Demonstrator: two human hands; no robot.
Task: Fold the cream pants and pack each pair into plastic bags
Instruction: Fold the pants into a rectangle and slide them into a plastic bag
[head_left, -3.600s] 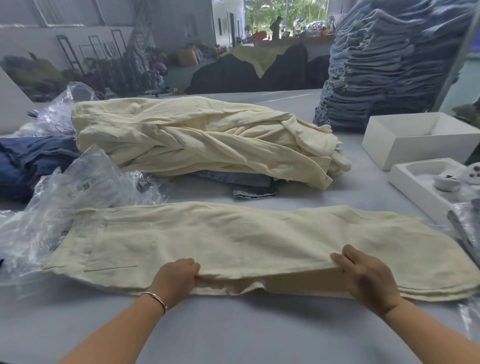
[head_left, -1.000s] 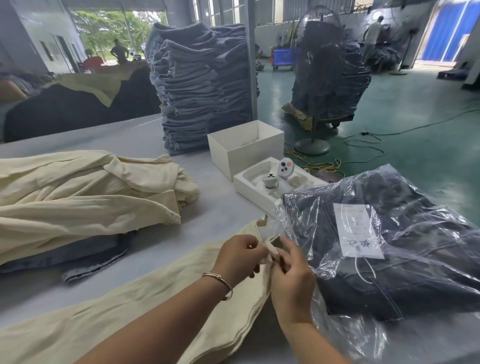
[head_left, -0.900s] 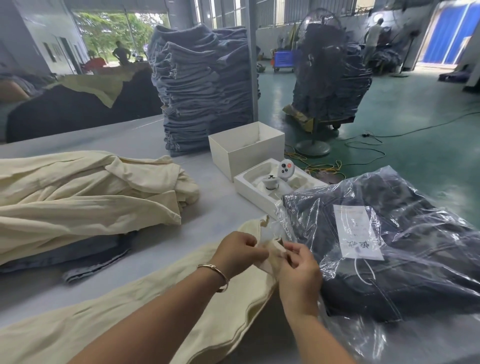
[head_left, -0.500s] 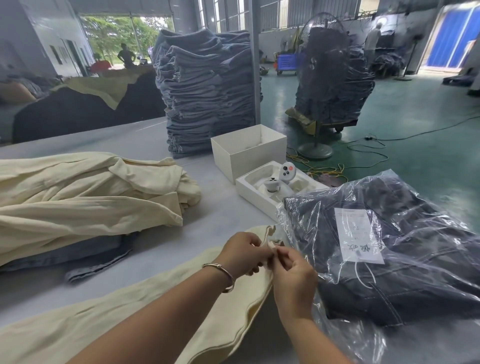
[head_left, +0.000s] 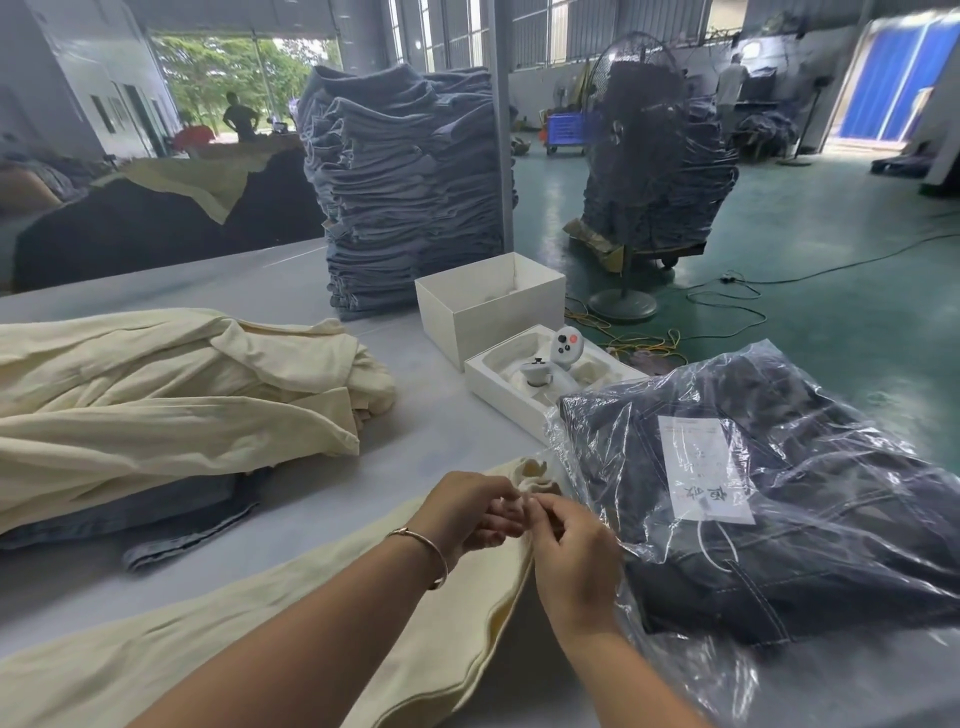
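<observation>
Head view, task item: the cream pants (head_left: 291, 649) are lying flat along the near edge of the grey table (head_left: 452, 431), a long band of soft matte cloth running from lower left up to the hem end beside the hands.
Head view, left hand (head_left: 467, 512): fingers are curling and pinching the hem end of the cream pants; a thin metal bangle (head_left: 434, 551) is sitting on the wrist.
Head view, right hand (head_left: 574, 551): fingers are curling and pinching the same hem end, touching the left hand.
Head view, materials: a rumpled cream pile (head_left: 171, 400) is resting on folded denim behind the pants; a tall denim stack (head_left: 410, 192) is standing further back.
Head view, containers: a glossy crinkled plastic bag (head_left: 779, 499) is holding dark folded denim with a white label; an open white box (head_left: 488, 304) is showing no contents; a white moulded tray (head_left: 545, 371) is holding two white controllers.
</observation>
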